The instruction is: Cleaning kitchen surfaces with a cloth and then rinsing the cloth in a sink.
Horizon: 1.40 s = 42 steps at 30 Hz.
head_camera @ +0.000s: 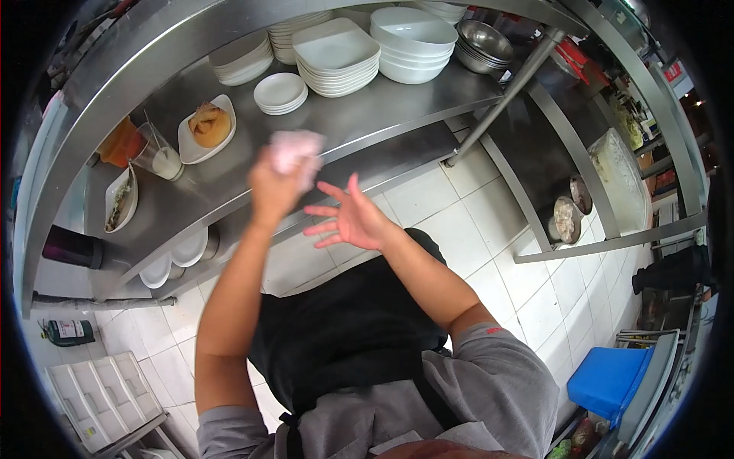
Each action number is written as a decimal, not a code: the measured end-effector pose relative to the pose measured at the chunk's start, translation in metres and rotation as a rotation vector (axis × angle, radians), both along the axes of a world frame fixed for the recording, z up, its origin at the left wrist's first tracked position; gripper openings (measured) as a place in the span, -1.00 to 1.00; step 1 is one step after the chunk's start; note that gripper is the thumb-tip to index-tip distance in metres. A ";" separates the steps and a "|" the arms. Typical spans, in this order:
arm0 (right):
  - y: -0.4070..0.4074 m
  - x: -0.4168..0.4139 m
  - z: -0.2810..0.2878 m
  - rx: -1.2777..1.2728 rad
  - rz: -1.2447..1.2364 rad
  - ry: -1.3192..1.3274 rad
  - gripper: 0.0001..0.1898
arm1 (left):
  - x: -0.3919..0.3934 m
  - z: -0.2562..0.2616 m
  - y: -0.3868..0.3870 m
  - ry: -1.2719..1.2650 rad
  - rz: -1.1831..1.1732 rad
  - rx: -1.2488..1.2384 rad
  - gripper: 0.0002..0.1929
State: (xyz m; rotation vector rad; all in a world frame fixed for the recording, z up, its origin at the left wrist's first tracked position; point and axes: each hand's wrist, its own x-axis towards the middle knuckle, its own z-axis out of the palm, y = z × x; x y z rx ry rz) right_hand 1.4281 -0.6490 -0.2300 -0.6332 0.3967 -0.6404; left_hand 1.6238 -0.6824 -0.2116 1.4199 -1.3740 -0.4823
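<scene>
My left hand (pixel 272 192) grips a crumpled pink-and-white cloth (pixel 295 152), blurred by motion, above the front edge of a stainless steel shelf (pixel 367 123). Just right of it, my right hand (pixel 361 221) is bare, with its fingers spread and pointing left. The two hands are close but apart. Beyond the cloth, a short stack of small white plates (pixel 280 92) stands on the shelf. To the left lies a white dish (pixel 226 137) with a round yellow-brown food item in it. Beside that dish, a clear cup (pixel 163 158) holds something white and a thin stick.
Stacked square plates (pixel 335 54), white bowls (pixel 413 43) and metal bowls (pixel 484 46) line the shelf's back. An elongated dish (pixel 121 201) and a dark cylinder (pixel 71 246) are left. A metal post (pixel 507 94) rises at right. A blue container (pixel 608 378) sits lower right.
</scene>
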 end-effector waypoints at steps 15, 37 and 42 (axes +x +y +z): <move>-0.281 -0.290 0.051 -0.904 -0.446 1.564 -0.21 | 0.146 -0.005 0.040 -0.369 0.121 0.001 -0.82; -0.104 0.005 -0.007 -1.807 -0.669 0.866 -0.48 | 0.160 -0.036 0.012 -0.254 0.279 -0.006 -0.75; -0.191 -0.233 -0.032 -1.683 -1.130 1.503 -0.43 | 0.149 -0.031 0.006 -0.380 0.345 0.102 -0.77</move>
